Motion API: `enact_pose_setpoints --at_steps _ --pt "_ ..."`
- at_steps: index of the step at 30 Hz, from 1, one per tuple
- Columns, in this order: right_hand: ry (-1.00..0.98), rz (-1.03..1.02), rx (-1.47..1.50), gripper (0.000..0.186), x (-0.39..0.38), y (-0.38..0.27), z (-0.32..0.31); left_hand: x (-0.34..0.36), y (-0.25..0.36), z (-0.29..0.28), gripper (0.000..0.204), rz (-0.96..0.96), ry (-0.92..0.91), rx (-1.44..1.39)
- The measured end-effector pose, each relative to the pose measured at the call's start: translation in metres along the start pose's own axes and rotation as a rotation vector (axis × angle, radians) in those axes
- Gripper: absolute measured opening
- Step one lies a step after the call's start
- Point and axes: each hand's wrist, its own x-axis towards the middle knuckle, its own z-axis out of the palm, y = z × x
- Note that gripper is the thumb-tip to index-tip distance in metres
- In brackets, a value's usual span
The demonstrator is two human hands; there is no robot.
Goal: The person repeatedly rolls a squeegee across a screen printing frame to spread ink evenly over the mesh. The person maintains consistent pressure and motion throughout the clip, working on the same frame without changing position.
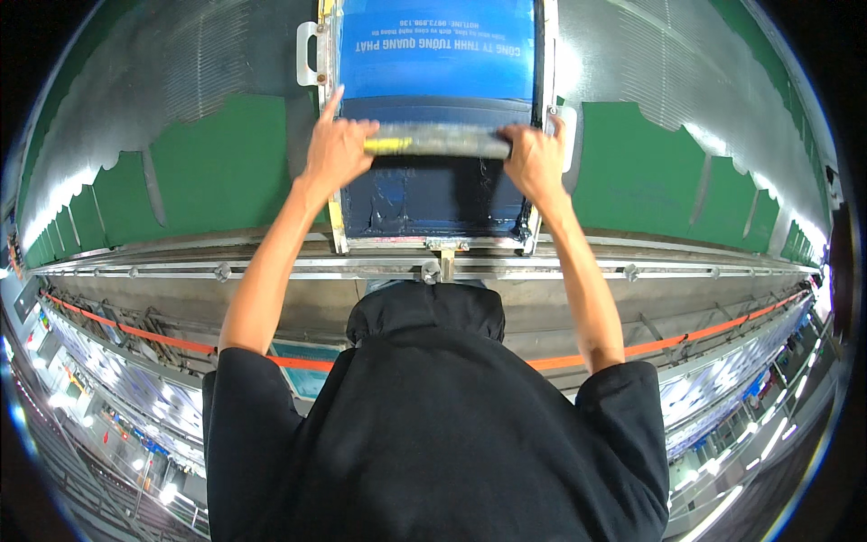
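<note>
A printing screen [433, 68] with a blue upper field, pale lettering and a metal frame lies ahead of me, white handles at its sides. Across its lower part, a long squeegee [438, 140] with a grey bar and yellow patch spans between my hands. My left hand [339, 154] grips its left end, index finger stretched toward the frame's left side. My right hand [535, 161] grips the other end beside the right handle. Dark navy ink [424, 199] coats the screen below the squeegee, thick and uneven near the edges.
Long green print beds [208, 172] with shiny grey areas extend left and right. A metal rail [352, 269] with knobs runs along the near edge. Below it are an orange strip [677, 339] and, at the lower left, a teal framed object [302, 354]. Lit workshop racks fill both lower corners.
</note>
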Motion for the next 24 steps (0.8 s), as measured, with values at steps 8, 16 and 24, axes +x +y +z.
enact_pose_setpoints --at_steps 8,16,24 --pt "-0.106 0.052 -0.034 0.035 -0.139 -0.04 0.025 -0.122 0.055 0.052 0.048 0.016 -0.022 -0.057" --pt "-0.281 -0.089 0.182 0.04 -0.074 -0.056 -0.018 -0.052 0.085 0.009 0.05 -0.057 -0.321 -0.253" --pt "-0.259 -0.134 0.383 0.033 -0.062 -0.049 0.019 0.003 0.098 0.044 0.054 -0.162 -0.603 -0.382"
